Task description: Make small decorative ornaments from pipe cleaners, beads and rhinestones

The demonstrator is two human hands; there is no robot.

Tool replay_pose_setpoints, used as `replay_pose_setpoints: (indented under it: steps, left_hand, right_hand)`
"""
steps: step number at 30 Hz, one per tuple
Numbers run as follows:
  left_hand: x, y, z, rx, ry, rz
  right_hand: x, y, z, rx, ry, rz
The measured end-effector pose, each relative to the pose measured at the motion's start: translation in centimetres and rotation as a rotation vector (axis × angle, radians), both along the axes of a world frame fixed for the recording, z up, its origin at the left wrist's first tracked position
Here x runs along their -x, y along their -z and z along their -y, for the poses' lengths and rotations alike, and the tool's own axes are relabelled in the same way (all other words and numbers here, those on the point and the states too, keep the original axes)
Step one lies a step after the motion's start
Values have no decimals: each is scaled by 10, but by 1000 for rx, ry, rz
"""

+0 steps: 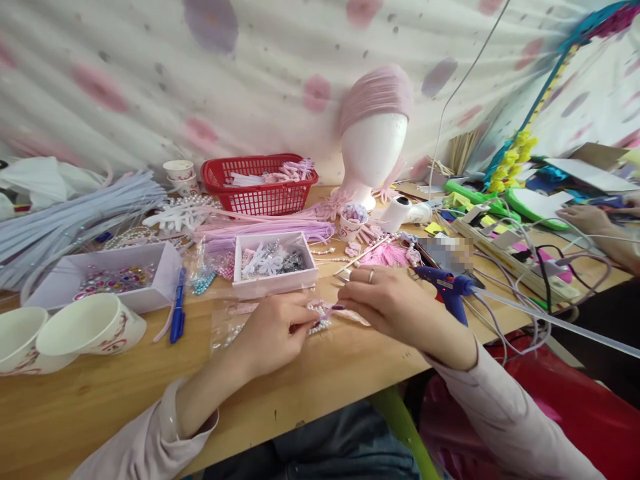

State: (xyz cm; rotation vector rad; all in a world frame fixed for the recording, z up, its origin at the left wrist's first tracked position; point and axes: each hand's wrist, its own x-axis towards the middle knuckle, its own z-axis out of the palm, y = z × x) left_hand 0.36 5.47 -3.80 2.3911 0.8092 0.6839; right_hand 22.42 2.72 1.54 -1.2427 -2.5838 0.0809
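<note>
Two grips, left hand (273, 328) and right hand (383, 300), pinch closed on a thin lilac strip (327, 315) beside white beads (322, 327) above the worktop (350, 363) — likely light, soft and bendable, best held near its ends.

We are in a craft workshop, shown by the glue gun (447, 287), bead boxes (274, 283) and mannequin head (373, 143) on our bench (280, 393).

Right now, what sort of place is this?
Likely a handicraft workshop: a blue plastic glue gun, an open white rectangular box of small ornaments, and a white mannequin head in a pink fabric wrap share the wooden tabletop.
</note>
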Motion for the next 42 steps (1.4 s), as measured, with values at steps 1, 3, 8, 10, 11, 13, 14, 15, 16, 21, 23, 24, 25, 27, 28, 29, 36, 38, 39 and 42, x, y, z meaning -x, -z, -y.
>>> replay_pose_setpoints:
  steps: [1, 3, 8, 10, 11, 13, 14, 15, 16, 21, 23, 24, 25, 27, 28, 29, 36, 38, 39, 42]
  left_hand:
    - [1, -2, 0, -11, 41, 15]
    - [4, -7, 0, 3, 95, 66]
    - [6, -14, -2, 213, 62, 257]
    - [5, -12, -2, 345, 6, 344]
    - [4, -11, -3, 407, -27, 382]
    - [3, -7, -3, 481, -108, 431]
    - [2, -6, -4, 473, -150, 438]
    - [1, -4, -4, 433, -191, 435]
    - [1, -3, -4, 368, -223, 419]
    - [-2, 0, 1, 11, -139, 266]
    - [-3, -1, 5, -35, -2, 240]
    - [-2, -2, 6, -29, 60, 238]
    - [-2, -4, 7, -5, 109, 245]
    - [0, -9, 8, 80, 168, 269]
    - [1, -11, 8, 130, 182, 285]
    - [2, -14, 7, 179, 184, 304]
    - [2, -12, -1, 451, -66, 513]
    - [1, -7, -2, 369, -155, 528]
    - [0, -5, -2, 284, -188, 511]
    - [0, 0, 0, 6, -199, 379]
  right_hand:
    - [-5, 0, -6, 48, -20, -62]
    - [-16, 4, -17, 148, -51, -182]
    - [-25, 26, -21, 306, -7, -347]
    - [-20, 35, -13, 337, 17, -354]
    - [-16, 39, -8, 341, 26, -344]
    - [-4, 45, 7, 313, 40, -297]
    - [2, 46, 15, 286, 48, -263]
    - [8, 47, 23, 255, 52, -224]
    - [13, 46, 30, 218, 57, -190]
    - [14, 18, 44, 54, 51, -85]
    - [4, 3, 34, 9, 84, -121]
    - [-2, -3, 27, 11, 92, -149]
    - [-9, -6, 18, 44, 77, -180]
    - [-21, -5, 0, 152, -14, -263]
    - [-26, -1, -8, 207, -66, -299]
    - [-30, 5, -14, 249, -85, -334]
    - [-16, 52, -1, 309, 15, -249]
    - [0, 51, 16, 272, 10, -133]
    - [7, 47, 24, 240, -2, -72]
    - [18, 24, 41, 126, -82, -2]
